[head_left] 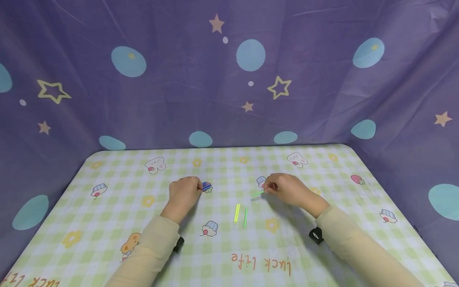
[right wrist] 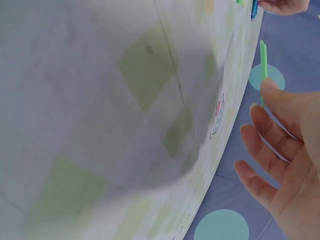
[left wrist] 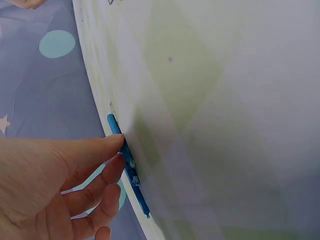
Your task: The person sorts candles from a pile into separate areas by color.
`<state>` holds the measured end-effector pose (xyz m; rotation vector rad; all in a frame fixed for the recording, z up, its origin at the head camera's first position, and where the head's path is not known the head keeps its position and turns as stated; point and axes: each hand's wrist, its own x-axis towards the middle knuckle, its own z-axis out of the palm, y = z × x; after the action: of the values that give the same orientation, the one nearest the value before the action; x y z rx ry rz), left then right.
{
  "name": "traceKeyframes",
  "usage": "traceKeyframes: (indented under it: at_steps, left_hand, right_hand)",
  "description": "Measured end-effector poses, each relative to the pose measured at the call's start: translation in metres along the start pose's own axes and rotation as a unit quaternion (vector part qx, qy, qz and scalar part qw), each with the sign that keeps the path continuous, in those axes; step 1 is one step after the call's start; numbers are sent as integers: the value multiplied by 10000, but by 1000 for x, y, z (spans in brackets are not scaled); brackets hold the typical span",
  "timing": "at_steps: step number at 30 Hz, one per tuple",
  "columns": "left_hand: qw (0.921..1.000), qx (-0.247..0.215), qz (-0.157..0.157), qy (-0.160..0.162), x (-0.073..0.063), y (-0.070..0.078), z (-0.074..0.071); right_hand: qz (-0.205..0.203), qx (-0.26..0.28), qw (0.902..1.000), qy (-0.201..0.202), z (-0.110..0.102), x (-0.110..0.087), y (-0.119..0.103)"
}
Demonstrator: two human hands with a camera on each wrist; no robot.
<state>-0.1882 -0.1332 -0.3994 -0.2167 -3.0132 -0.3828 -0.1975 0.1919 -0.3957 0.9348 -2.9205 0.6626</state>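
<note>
My left hand (head_left: 184,196) is at the left of the table's middle, thumb and forefinger pinching the blue glow sticks (head_left: 206,186). In the left wrist view, the blue glow sticks (left wrist: 131,170) lie close along the cloth, beside the fingertips. To the right, my right hand (head_left: 287,189) pinches one end of a thin green glow stick (head_left: 258,194), whose free end points left. The right wrist view shows this green glow stick (right wrist: 264,60) raised above the cloth between thumb and forefinger, the other fingers loosely bent.
Between the hands, nearer me, lie two yellow glow sticks (head_left: 236,213) side by side and another green glow stick (head_left: 245,218). A green checked cloth (head_left: 179,263) with printed figures covers the table. A purple curtain (head_left: 229,99) stands behind the table and at both sides.
</note>
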Motion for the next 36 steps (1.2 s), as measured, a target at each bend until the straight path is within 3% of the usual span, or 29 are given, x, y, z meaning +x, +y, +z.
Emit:
traceKeyframes:
  at_steps: [11, 22, 28, 32, 36]
  left_hand:
    - [9999, -7, -155, -29, -1, -5, -2]
    - [9997, -90, -234, -36, -10, 5, -8]
    - [9998, -188, -54, 107, -17, 15, -7]
    - [9992, -237, 214, 259, -23, 26, -3]
    - [9983, -261, 482, 207, -30, 40, -2]
  right_hand:
    - [714, -70, 9970, 289, 1, 17, 7]
    - [1175, -455, 9918, 220, 3, 29, 23]
    - [1290, -471, 9904, 120, 3, 32, 27]
    - [1340, -475, 9898, 97, 5, 33, 31]
    - [1383, -475, 9892, 55, 7, 33, 34]
